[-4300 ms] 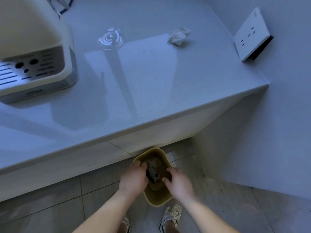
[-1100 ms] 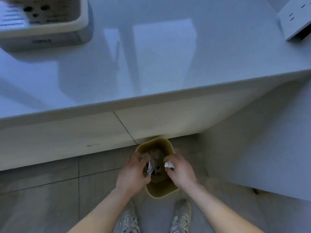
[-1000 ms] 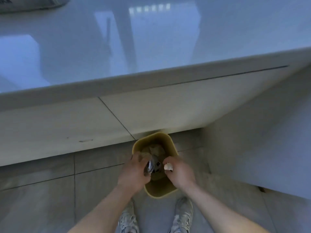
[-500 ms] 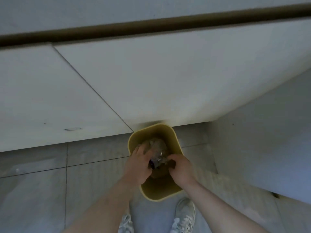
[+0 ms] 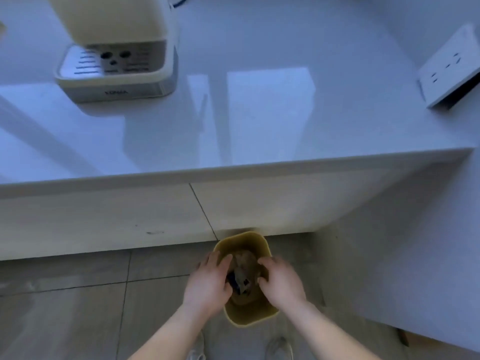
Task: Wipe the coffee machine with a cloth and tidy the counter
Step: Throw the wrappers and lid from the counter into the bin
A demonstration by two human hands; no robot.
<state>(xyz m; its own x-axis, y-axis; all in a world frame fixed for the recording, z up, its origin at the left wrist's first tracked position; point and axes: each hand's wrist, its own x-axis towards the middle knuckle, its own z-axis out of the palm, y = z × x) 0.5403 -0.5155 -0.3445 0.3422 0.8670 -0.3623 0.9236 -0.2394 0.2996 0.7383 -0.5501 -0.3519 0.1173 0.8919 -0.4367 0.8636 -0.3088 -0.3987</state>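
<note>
A cream coffee machine stands at the back left of the glossy white counter. On the floor below the counter's front edge sits a small yellow bin with crumpled brown rubbish inside. My left hand hovers over the bin's left rim, fingers relaxed and holding nothing. My right hand hovers over the right rim, fingers loosely curved, also holding nothing that I can see.
A white socket plate sits on the wall at the right. A black cable runs behind the machine. White cabinet fronts lie under the counter. My shoes stand on the grey floor tiles.
The clear wrapper and the white paper wad that my hands held over the bin are gone from them. My head has lifted, bringing the counter and coffee machine back into view.
</note>
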